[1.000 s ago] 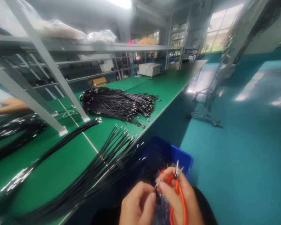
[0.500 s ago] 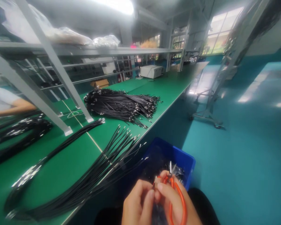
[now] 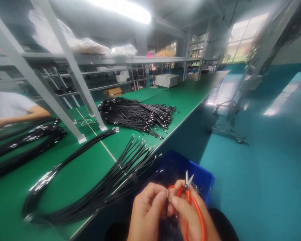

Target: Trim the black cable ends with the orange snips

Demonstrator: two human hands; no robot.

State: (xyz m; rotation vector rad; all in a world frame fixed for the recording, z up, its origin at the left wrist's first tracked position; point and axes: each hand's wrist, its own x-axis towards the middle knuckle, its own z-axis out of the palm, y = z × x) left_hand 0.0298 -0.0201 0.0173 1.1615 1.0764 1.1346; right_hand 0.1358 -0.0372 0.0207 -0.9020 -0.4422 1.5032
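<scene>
My right hand (image 3: 190, 207) holds orange-handled scissors (image 3: 196, 211), the handle loops around its fingers and the short blades partly open and pointing up. Its thumb and forefinger also pinch a small pale piece (image 3: 169, 198), too blurred to name. My left hand (image 3: 150, 207) is closed in a pinch at the same spot, its fingertips touching that piece; a dark strand hangs below it. Left of my hands, a fanned bundle of black cables (image 3: 110, 180) with light metallic tips lies along the edge of the green table (image 3: 72, 180), bending round at the far left.
A blue bin (image 3: 203, 174) with dark scraps stands below my hands. A larger cable pile (image 3: 137, 115) lies farther along the table, near metal shelf posts (image 3: 90, 100). Another person (image 3: 12, 107) sits across at the left, beside more coiled cables (image 3: 40, 137). A wheeled rack (image 3: 228, 117) stands right.
The view has shifted slightly, so the surroundings sit farther right and lower. The scissor blades stand a little differently in my right hand. Both hands still meet at the small piece.
</scene>
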